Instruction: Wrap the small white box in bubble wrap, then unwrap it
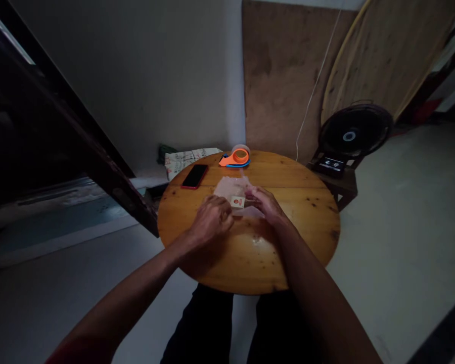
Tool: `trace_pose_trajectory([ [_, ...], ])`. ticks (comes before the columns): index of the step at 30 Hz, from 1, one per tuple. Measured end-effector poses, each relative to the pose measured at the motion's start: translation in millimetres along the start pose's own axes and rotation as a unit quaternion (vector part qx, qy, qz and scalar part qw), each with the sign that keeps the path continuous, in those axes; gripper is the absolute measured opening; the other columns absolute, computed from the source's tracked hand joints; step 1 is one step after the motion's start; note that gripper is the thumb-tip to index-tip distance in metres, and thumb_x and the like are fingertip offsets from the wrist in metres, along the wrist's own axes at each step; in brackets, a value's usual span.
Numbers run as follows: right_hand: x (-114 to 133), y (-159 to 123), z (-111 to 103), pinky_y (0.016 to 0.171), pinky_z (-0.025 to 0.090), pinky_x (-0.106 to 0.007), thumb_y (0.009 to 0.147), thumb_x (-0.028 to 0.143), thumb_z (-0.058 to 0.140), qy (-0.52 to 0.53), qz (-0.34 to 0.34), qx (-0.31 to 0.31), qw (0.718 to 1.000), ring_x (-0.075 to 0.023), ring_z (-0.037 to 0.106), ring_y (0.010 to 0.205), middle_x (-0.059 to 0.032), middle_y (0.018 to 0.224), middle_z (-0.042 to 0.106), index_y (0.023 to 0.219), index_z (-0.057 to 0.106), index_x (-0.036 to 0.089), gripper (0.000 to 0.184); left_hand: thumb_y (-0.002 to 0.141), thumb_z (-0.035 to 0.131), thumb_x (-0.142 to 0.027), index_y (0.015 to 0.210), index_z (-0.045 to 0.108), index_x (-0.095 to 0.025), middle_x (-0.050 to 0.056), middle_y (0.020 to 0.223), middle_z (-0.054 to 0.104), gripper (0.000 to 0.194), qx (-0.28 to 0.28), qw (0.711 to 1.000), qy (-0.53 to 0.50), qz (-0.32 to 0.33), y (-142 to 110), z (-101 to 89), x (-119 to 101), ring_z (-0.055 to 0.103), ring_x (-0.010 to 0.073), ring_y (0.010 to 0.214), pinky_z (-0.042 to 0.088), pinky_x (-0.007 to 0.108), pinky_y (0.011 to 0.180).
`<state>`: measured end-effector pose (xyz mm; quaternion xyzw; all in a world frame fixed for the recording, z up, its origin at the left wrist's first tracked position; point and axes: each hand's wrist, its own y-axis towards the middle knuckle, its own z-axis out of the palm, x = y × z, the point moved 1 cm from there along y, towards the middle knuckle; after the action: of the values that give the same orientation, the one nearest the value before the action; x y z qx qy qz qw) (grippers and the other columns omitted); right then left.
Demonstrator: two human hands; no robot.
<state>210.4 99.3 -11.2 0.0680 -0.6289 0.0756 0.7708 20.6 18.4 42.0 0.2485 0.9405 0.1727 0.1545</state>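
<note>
A translucent sheet of bubble wrap (227, 186) lies crumpled at the middle of a round wooden table (307, 222). On it sits a small pale box (237, 202) with a red printed mark. My left hand (213, 215) is closed at the left edge of the wrap, its fingers curled in beside the box; what is under them is partly hidden. From the other side, my right hand (266, 202) pinches the wrap's right part with thumb and fingers close to the box. Behind the wrap stands an orange and blue tape dispenser (237, 156) with a roll of clear tape.
A phone (195, 176) with a red edge lies at the table's back left. Beyond that edge is a printed sack (189, 159). A black fan (354, 134) stands on a wooden stool (341, 184) to the right. Boards lean against the wall behind.
</note>
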Motion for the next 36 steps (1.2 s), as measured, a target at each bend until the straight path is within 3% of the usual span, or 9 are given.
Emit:
trace_pose_trajectory([
  [4,7.3,-3.7,-2.0,0.085,0.048,-0.034,0.073,0.06,0.065,-0.011,-0.043,0.023,0.999,-0.0226,0.063,0.098,-0.004,0.1,0.071,0.093,0.07,0.022,0.043,0.076,0.054,-0.019,0.073,0.067,-0.017,0.006,0.078,0.068,0.013,-0.01,0.998,-0.039,-0.057,31.3,3.5,17.1,0.06,0.0191,0.075,0.043,0.031,0.075],
  [7,11.2,-7.6,-0.9,0.083,0.048,-0.033,0.067,0.053,0.074,-0.048,-0.044,0.025,0.998,-0.0209,0.063,0.092,-0.0031,0.099,0.071,0.099,0.07,0.022,0.044,0.073,0.055,-0.021,0.074,0.07,-0.017,0.006,0.077,0.069,0.015,0.012,0.99,-0.063,-0.128,46.9,14.6,30.1,0.058,0.0172,0.067,0.041,0.028,0.065],
  [10,11.9,-10.1,1.9,0.075,0.049,-0.031,0.059,0.043,0.08,-0.087,-0.022,0.01,0.996,-0.019,0.063,0.081,-0.0031,0.091,0.071,0.1,0.069,0.02,0.048,0.071,0.056,-0.023,0.074,0.071,-0.017,0.004,0.072,0.068,0.016,0.022,0.981,-0.103,-0.164,52.8,24.7,37.1,0.057,0.0159,0.064,0.038,0.025,0.06],
  [13,8.5,-9.3,3.2,0.066,0.047,-0.029,0.06,0.039,0.077,-0.094,-0.01,-0.003,0.995,-0.0167,0.061,0.069,-0.0027,0.079,0.07,0.087,0.07,0.017,0.035,0.071,0.055,-0.024,0.072,0.07,-0.017,0.002,0.065,0.065,0.016,0.016,0.971,-0.153,-0.181,51.4,28.6,39.0,0.055,0.0149,0.062,0.036,0.024,0.056],
  [18,-0.5,-3.7,-0.5,0.053,0.041,-0.025,0.06,0.034,0.072,-0.095,0.013,-0.039,0.995,-0.0124,0.054,0.054,0.001,0.063,0.063,0.074,0.068,0.017,0.023,0.067,0.061,-0.028,0.076,0.068,-0.017,0.0,0.069,0.061,0.016,0.0,0.953,-0.247,-0.175,44.6,32.9,44.6,0.052,0.0141,0.064,0.035,0.022,0.056],
  [23,-1.2,-2.8,-2.7,0.048,0.034,-0.024,0.056,0.03,0.069,-0.097,0.034,-0.051,0.993,-0.0108,0.047,0.047,0.0039,0.052,0.055,0.062,0.059,0.018,0.017,0.065,0.065,-0.034,0.072,0.059,-0.016,0.0,0.075,0.06,0.02,0.026,0.887,-0.428,-0.172,44.1,51.2,51.9,0.048,0.0103,0.061,0.035,0.02,0.055],
  [27,1.7,-5.7,-1.2,0.051,0.037,-0.025,0.058,0.035,0.072,-0.102,0.025,-0.042,0.994,-0.012,0.05,0.05,0.0023,0.057,0.058,0.067,0.062,0.018,0.021,0.063,0.067,-0.035,0.069,0.056,-0.016,0.0,0.075,0.06,0.022,0.0,0.858,-0.479,-0.185,46.7,59.2,53.4,0.049,0.0094,0.062,0.037,0.02,0.057],
  [36,4.4,-7.7,2.6,0.057,0.04,-0.027,0.061,0.04,0.072,-0.142,-0.016,-0.046,0.989,-0.014,0.053,0.058,0.0004,0.066,0.062,0.073,0.066,0.018,0.026,0.067,0.066,-0.033,0.069,0.06,-0.015,-0.001,0.065,0.057,0.02,-0.006,0.856,-0.489,-0.166,42.7,59.8,53.9,0.046,0.0083,0.057,0.035,0.02,0.053],
])
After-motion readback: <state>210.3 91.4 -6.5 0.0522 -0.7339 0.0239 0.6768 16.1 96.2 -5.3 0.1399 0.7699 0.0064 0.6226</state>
